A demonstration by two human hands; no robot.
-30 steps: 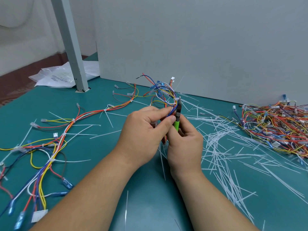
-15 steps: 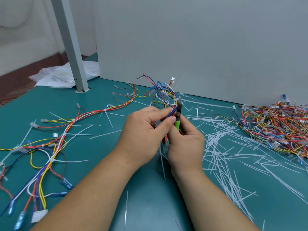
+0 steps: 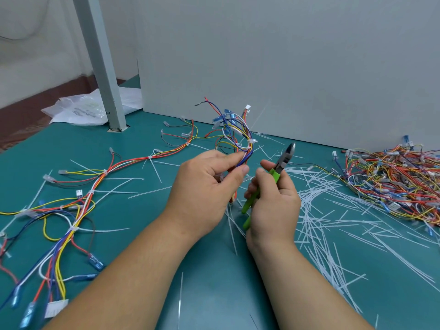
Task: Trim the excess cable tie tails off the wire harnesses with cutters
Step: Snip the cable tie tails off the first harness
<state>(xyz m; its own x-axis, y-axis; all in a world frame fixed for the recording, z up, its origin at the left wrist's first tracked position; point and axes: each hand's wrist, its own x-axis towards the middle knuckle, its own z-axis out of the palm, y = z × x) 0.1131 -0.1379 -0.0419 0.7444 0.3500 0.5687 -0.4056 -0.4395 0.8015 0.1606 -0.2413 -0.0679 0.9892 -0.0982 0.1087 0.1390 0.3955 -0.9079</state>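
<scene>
My left hand (image 3: 204, 189) pinches a bundle of coloured wires, a wire harness (image 3: 234, 134), which stands up above the teal table with a white cable tie (image 3: 252, 141) on it. My right hand (image 3: 271, 203) grips green-handled cutters (image 3: 277, 171); their metal jaws (image 3: 288, 153) point up and to the right, apart from the harness. A long harness (image 3: 100, 177) with white ties and uncut tails lies spread across the table to the left.
Several cut white tie tails (image 3: 316, 210) litter the teal table (image 3: 209, 294) on the right. A heap of harnesses (image 3: 392, 179) lies at far right. A grey post (image 3: 100, 63) and a plastic bag (image 3: 78, 110) stand back left, a grey panel (image 3: 285, 55) behind.
My right hand has pulled the cutters away from the harness, to the right; the jaws were at the tie before. The hands now sit apart.
</scene>
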